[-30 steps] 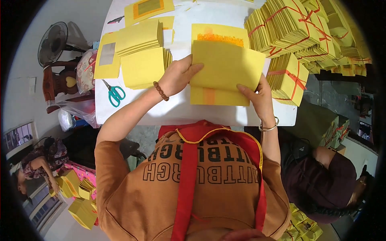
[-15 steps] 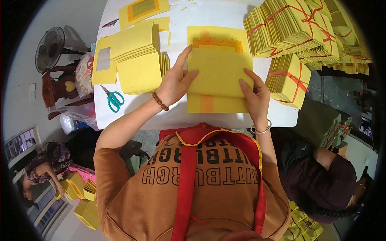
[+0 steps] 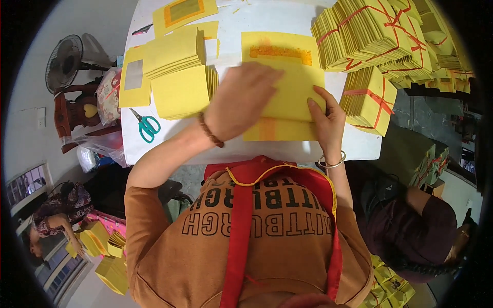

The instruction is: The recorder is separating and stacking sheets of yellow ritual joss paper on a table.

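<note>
A folded yellow paper with an orange textured strip near its top lies on the table before me. My left hand is blurred and lies across its left half, fingers stretched toward the right and apparently flat on the paper. My right hand pinches the paper's right edge, thumb on top. Below the upper fold, a lower flap with a faint orange band shows. Stacked yellow folded papers stand left of my left hand. Teal-handled scissors lie beside that stack, partly open.
Bundles of yellow papers tied with red ribbon crowd the white table at the right. Loose yellow sheets with orange frames lie at the far left. A black fan stands beyond the table; people sit at both sides.
My left hand has moved from the paper's left edge to the right, over its surface. The paper has shifted slightly; my right hand stays at its right edge.
</note>
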{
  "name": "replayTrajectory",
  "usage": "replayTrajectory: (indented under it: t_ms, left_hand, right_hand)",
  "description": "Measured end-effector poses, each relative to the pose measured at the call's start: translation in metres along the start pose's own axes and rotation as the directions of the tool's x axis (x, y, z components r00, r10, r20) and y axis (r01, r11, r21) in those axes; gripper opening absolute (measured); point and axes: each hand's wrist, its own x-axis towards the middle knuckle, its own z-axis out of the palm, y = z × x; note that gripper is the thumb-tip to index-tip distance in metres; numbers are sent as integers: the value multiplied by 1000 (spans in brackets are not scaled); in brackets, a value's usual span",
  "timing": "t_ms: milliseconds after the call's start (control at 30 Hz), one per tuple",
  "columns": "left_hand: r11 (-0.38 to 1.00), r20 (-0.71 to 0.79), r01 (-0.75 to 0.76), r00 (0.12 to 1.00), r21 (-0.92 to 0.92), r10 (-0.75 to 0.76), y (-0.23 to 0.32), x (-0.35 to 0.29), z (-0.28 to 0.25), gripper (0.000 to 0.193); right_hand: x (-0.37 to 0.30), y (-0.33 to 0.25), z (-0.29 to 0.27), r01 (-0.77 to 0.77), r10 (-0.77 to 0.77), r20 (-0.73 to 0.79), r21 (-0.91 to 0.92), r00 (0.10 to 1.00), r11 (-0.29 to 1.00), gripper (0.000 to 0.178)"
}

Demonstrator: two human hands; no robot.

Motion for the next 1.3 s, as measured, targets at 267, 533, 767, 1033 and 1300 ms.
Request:
replayTrajectory:
  t_ms: [267,533,767,1033,1300]
  left_hand:
    - [990,167,-31,986,135,8,9,2,49,56]
    - [989,182,-11,983,145,-15,7,1,53,60]
    - [995,120,-60,991,80,51,4,-9,46,62]
    - [887,139,-195,979,418,150,29,-5,61,52]
    - [964,-179,-98,973,248,145,8,-17,27,38]
  right_hand:
    - [0,-11,-1,65,-64,-20,66,998,996,29]
    - [-45,-14,-2,498,-442,264,-645,857,580,52]
    - [-51,-1,1,489,-321,371,-590,871,643,57]
    - [-42,0,-16,171,-165,249,-1,954,985,52]
    - [-36,-7,-8,401,-400,-39,60,916,914,63]
